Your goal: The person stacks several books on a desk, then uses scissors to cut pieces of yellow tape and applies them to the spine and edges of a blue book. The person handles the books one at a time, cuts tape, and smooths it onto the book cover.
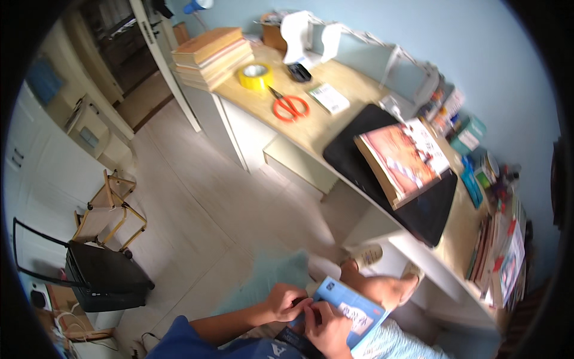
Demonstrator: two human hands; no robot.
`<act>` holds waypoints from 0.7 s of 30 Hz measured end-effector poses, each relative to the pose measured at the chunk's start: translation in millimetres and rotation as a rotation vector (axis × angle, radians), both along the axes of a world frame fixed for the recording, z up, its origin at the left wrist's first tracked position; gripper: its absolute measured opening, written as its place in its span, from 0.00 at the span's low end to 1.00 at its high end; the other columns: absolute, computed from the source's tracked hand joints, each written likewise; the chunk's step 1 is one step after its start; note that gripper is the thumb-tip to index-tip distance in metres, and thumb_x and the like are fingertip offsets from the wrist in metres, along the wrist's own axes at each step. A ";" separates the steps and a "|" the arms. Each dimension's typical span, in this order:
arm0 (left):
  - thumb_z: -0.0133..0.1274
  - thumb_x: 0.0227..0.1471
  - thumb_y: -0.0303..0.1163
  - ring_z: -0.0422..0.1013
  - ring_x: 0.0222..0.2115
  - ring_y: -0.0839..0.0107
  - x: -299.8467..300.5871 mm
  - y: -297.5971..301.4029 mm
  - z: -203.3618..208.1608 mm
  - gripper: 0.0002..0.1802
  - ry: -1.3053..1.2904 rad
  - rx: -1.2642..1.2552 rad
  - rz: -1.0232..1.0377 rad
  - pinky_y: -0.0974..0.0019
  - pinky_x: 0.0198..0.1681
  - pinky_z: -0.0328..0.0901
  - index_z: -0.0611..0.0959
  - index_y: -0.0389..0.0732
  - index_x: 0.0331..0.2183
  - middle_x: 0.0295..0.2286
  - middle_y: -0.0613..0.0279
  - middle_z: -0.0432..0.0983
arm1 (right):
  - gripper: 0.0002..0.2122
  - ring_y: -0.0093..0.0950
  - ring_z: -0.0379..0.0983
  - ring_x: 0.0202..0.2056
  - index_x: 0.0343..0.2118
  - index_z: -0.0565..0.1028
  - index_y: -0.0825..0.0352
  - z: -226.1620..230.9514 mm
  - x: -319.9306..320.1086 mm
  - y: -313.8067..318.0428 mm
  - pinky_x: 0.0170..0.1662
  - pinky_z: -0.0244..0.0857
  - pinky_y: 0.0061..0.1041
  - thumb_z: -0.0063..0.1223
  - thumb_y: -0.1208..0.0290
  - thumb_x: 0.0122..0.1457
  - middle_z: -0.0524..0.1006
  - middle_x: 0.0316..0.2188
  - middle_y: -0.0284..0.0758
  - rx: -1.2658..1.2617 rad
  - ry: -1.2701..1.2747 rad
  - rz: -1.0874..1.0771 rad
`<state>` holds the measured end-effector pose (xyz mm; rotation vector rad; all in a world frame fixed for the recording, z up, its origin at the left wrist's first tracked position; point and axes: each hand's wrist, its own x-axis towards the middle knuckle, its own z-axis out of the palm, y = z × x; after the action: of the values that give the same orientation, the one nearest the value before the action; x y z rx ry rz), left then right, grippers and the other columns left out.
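Low in the picture, over my lap, my left hand is closed, its fingers curled in a pinch. Right against it, my right hand is closed too, with the fingertips of both hands meeting. Whatever they pinch is too small and hidden to make out. A blue book with a white patch on its cover lies on my lap, partly behind my right hand. Something dark shows below the hands, its kind unclear.
On the desk lie stacked books, yellow tape, red-handled scissors, a small white-and-green box and a thick book on a black laptop-like slab. A black suitcase and folding stool stand left.
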<state>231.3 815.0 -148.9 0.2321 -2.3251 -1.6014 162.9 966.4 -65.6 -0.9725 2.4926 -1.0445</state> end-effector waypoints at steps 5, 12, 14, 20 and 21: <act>0.57 0.56 0.30 0.61 0.10 0.69 -61.5 -67.7 5.4 0.20 0.117 0.034 0.436 0.65 0.15 0.55 0.70 0.39 0.16 0.11 0.60 0.65 | 0.06 0.46 0.76 0.28 0.32 0.78 0.64 24.9 -17.3 -20.7 0.31 0.70 0.41 0.59 0.68 0.55 0.79 0.27 0.43 -0.024 -0.085 0.129; 0.57 0.56 0.28 0.64 0.16 0.66 -128.2 -113.3 50.6 0.09 0.232 -0.126 0.479 0.66 0.21 0.60 0.76 0.37 0.26 0.18 0.57 0.69 | 0.20 0.38 0.69 0.44 0.41 0.75 0.61 -22.4 -74.5 -45.9 0.47 0.60 0.40 0.65 0.62 0.45 0.74 0.43 0.36 0.134 0.386 0.262; 0.57 0.56 0.29 0.67 0.18 0.62 -93.9 -86.6 -10.2 0.07 0.072 -0.223 0.514 0.62 0.22 0.62 0.76 0.37 0.30 0.20 0.56 0.70 | 0.26 0.41 0.66 0.49 0.48 0.73 0.61 -27.0 -75.6 -53.9 0.52 0.56 0.45 0.64 0.58 0.45 0.72 0.48 0.39 0.229 0.390 0.196; 0.58 0.46 0.30 0.63 0.26 0.55 63.5 -7.0 -155.7 0.12 -0.220 -0.850 0.294 0.54 0.30 0.56 0.69 0.43 0.25 0.23 0.54 0.61 | 0.31 0.42 0.70 0.44 0.52 0.70 0.69 -40.4 -72.9 -64.8 0.50 0.61 0.42 0.64 0.57 0.45 0.74 0.44 0.42 0.339 0.238 0.109; 0.58 0.46 0.29 0.62 0.26 0.56 68.8 -4.8 -164.6 0.11 -0.217 -0.901 0.288 0.55 0.30 0.56 0.69 0.43 0.25 0.23 0.55 0.60 | 0.32 0.42 0.71 0.44 0.52 0.70 0.69 -42.2 -66.9 -65.6 0.50 0.62 0.41 0.65 0.57 0.46 0.75 0.43 0.42 0.377 0.243 0.099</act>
<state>300.2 810.2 -313.6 0.5012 -2.7485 -0.3231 96.0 900.8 -107.8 -1.1404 2.6618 -0.4219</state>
